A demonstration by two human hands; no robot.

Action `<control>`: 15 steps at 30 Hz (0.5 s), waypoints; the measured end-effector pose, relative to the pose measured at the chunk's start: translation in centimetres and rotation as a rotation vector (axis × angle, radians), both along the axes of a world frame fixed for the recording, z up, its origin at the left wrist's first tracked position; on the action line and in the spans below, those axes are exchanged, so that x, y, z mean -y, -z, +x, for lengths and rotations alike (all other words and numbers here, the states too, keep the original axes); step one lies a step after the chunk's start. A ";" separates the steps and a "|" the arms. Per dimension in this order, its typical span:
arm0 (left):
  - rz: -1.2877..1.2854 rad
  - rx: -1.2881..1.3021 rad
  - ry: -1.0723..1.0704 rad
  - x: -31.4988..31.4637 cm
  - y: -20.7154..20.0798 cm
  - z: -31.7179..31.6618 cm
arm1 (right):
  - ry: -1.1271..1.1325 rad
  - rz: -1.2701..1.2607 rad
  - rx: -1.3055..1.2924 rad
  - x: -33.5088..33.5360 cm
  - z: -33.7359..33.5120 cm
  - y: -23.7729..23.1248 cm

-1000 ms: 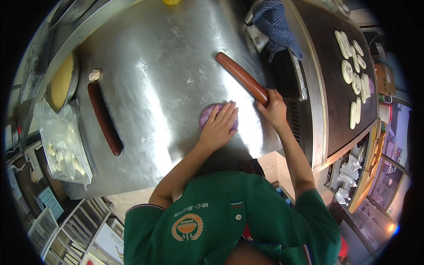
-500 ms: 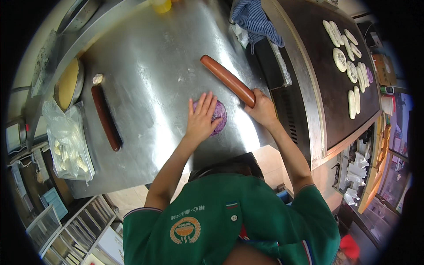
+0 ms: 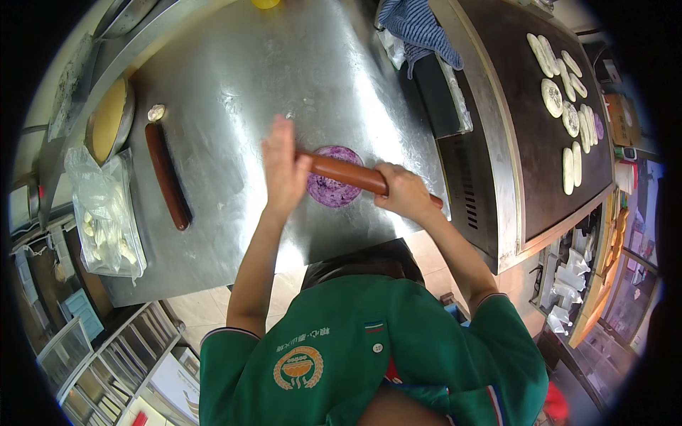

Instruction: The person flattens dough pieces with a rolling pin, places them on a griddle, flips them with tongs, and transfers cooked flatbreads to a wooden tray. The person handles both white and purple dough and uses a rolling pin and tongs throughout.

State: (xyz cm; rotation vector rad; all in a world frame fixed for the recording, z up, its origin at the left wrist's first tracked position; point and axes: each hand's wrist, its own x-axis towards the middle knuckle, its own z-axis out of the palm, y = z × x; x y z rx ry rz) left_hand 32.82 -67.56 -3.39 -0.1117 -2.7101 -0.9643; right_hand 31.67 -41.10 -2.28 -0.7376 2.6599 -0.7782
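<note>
Near the front edge of the steel surface [image 3: 213, 266], the purple dough round [image 3: 331, 194] lies flat with the brown rolling pin [image 3: 348, 175] slanting across its upper part. A second ago the left hand was spread over this round and the pin was held clear of it, to its right; now the left hand is off the dough and the pin has swung across it. The right hand [image 3: 406, 193] has also shifted along the pin: earlier it covered the near end, while now that end pokes out beyond it.

The right hand is wrapped around the pin, its forearm reaching in from the lower right. The left hand [image 3: 284, 168], blurred, is open with its fingers pointing away from the body; its thumb side overlaps the pin's left end, though whether it touches the wood I cannot tell. The hands are apart, with the dough between them, closer to the left.

Farther left on the surface lie a second pin [image 3: 168, 179] and, just beyond its far end, a small pale lump [image 3: 156, 112]. To the right, pale flatbreads [image 3: 551, 98] rest on a dark griddle [image 3: 533, 195].
</note>
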 end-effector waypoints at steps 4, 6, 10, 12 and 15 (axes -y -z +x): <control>-0.341 0.214 -0.070 3.6 4.7 5.5 | 0.150 -0.081 -0.026 -1.8 -1.3 -0.5; -0.376 0.263 0.009 2.0 4.3 6.9 | 0.261 -0.127 -0.013 -2.6 -1.7 -0.1; -0.222 0.206 0.075 0.1 4.7 3.3 | 0.461 -0.148 0.045 -3.5 -2.5 0.4; -0.011 0.199 0.115 -1.0 4.1 1.7 | 0.509 -0.146 0.044 -3.9 -2.7 1.3; 0.035 0.173 0.297 -3.3 2.5 0.7 | 0.531 -0.126 0.014 -3.9 -3.0 2.0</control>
